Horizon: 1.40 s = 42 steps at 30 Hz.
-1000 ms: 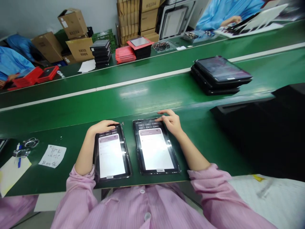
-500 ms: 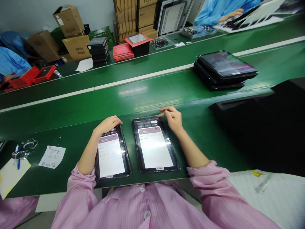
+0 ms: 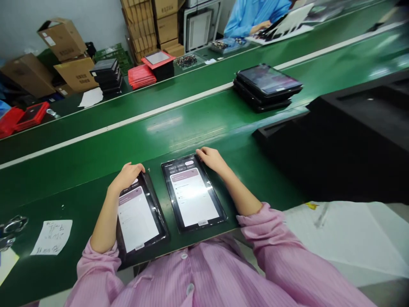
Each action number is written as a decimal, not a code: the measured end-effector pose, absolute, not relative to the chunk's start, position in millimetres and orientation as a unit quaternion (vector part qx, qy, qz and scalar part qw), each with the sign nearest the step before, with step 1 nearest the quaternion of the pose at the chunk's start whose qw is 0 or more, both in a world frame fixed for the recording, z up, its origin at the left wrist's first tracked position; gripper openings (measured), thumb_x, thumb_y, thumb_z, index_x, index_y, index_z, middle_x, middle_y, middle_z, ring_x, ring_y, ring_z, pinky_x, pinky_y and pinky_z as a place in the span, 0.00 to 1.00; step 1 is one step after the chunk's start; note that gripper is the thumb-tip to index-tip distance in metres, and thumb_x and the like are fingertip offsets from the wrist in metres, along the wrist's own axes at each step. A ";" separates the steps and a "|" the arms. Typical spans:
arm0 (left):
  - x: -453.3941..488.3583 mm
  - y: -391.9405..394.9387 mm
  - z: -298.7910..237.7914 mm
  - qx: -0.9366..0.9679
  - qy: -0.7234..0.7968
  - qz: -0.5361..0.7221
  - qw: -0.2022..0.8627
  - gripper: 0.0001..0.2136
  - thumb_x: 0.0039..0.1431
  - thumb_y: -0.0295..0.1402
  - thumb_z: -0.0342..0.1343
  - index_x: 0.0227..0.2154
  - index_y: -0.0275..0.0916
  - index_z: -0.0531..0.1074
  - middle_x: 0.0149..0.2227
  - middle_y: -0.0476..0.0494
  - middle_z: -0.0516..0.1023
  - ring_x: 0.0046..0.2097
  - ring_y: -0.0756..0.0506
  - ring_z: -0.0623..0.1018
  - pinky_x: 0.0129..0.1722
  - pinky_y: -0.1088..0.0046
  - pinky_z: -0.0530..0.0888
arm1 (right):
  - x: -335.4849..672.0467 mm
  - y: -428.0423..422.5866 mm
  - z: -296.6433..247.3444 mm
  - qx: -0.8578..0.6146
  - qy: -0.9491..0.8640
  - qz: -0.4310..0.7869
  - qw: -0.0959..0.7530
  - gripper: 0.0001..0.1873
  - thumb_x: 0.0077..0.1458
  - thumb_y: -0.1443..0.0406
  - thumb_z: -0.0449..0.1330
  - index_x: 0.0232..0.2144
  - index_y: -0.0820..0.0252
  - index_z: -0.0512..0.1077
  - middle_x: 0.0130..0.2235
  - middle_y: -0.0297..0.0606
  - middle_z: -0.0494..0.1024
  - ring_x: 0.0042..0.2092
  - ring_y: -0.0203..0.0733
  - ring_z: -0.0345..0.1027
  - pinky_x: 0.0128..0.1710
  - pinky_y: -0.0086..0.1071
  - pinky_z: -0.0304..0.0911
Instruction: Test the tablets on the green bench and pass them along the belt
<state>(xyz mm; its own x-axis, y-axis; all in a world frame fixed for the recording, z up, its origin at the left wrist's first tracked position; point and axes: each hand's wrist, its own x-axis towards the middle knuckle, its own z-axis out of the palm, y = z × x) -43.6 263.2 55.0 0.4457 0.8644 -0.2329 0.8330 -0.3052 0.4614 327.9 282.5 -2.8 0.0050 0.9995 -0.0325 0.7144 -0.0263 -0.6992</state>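
Two tablets with lit screens lie side by side on the green bench in front of me. The left tablet [image 3: 139,221] has my left hand [image 3: 127,177] over its top end, the fingers bent at the upper edge and hiding part of the screen. At the upper right corner of the right tablet [image 3: 195,196], my right hand [image 3: 211,158] has its fingers drawn together and curled on the edge. Both screens show a white page with a mauve banner, dark tiles above it, and a small label sits at each lower edge.
A handwritten paper slip [image 3: 51,237] lies to the left. Stacked tablets [image 3: 266,87] rest on the green belt [image 3: 179,123], near a large black case [image 3: 338,145] on the right. Across the belt are red sleeves [image 3: 142,76] and a person in blue [image 3: 252,19].
My right hand's fingers have gone from spread above the tablet's corner to curled on it. My left hand stays at the left tablet's top. The view has turned to the right.
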 end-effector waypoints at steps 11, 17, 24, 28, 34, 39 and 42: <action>-17.6 242.0 53.9 0.845 0.442 -0.095 0.285 0.27 0.72 0.49 0.26 0.71 0.55 0.42 0.73 0.50 0.49 0.73 0.39 0.45 0.65 0.38 0.25 | 312.4 291.5 -8.8 -0.598 -0.503 0.472 0.408 0.21 0.61 0.55 0.54 0.19 0.57 0.63 0.24 0.32 0.69 0.31 0.38 0.62 0.36 0.32 0.57; -14.8 242.9 50.5 0.856 0.440 -0.097 0.254 0.29 0.71 0.49 0.22 0.71 0.54 0.44 0.72 0.49 0.51 0.73 0.36 0.44 0.62 0.33 0.22 | 306.8 296.3 -15.3 -0.471 -0.388 0.622 0.492 0.24 0.58 0.45 0.55 0.25 0.58 0.68 0.30 0.35 0.73 0.32 0.37 0.64 0.35 0.30 0.58; -52.4 261.3 45.2 0.842 0.491 -0.061 0.214 0.32 0.67 0.57 0.34 0.70 0.50 0.54 0.72 0.43 0.53 0.72 0.31 0.51 0.67 0.36 0.45 | 306.0 297.2 -26.0 -0.572 -0.501 0.450 0.468 0.13 0.50 0.56 0.64 0.29 0.56 0.65 0.34 0.32 0.69 0.40 0.41 0.65 0.46 0.37 0.62; -87.1 273.2 48.7 0.790 0.531 -0.057 0.300 0.39 0.63 0.60 0.44 0.71 0.44 0.51 0.62 0.38 0.71 0.62 0.36 0.71 0.62 0.54 0.68 | 300.9 293.1 -31.9 -0.570 -0.535 0.431 0.451 0.24 0.46 0.59 0.67 0.42 0.55 0.60 0.39 0.33 0.68 0.40 0.41 0.67 0.48 0.41 0.66; -90.7 274.0 51.4 0.791 0.507 -0.041 0.341 0.43 0.60 0.56 0.50 0.72 0.44 0.43 0.58 0.39 0.74 0.59 0.37 0.74 0.60 0.57 0.69 | 301.1 288.1 -38.0 -0.561 -0.601 0.370 0.433 0.33 0.42 0.59 0.68 0.48 0.55 0.57 0.45 0.40 0.69 0.48 0.48 0.67 0.54 0.50 0.63; -102.9 270.1 63.6 0.774 0.493 -0.067 0.392 0.43 0.63 0.54 0.47 0.72 0.44 0.33 0.61 0.38 0.71 0.59 0.40 0.73 0.59 0.62 0.69 | 322.3 293.3 -36.4 -0.469 -0.627 0.479 0.397 0.36 0.48 0.54 0.66 0.53 0.54 0.55 0.48 0.42 0.71 0.49 0.47 0.68 0.56 0.50 0.63; -109.8 265.5 68.3 0.778 0.497 -0.095 0.373 0.43 0.62 0.53 0.50 0.72 0.46 0.36 0.63 0.37 0.69 0.62 0.38 0.71 0.60 0.61 0.68 | 336.7 291.2 -30.1 -0.424 -0.679 0.491 0.345 0.43 0.47 0.54 0.68 0.59 0.54 0.53 0.54 0.46 0.69 0.57 0.51 0.66 0.62 0.52 0.58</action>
<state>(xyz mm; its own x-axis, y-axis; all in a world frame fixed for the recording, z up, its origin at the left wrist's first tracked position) -109.8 265.5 68.3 0.4882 0.7024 -0.5180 0.8439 -0.2286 0.4853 336.7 291.2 -30.1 -0.4025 0.9140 0.0515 0.2378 0.1587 -0.9583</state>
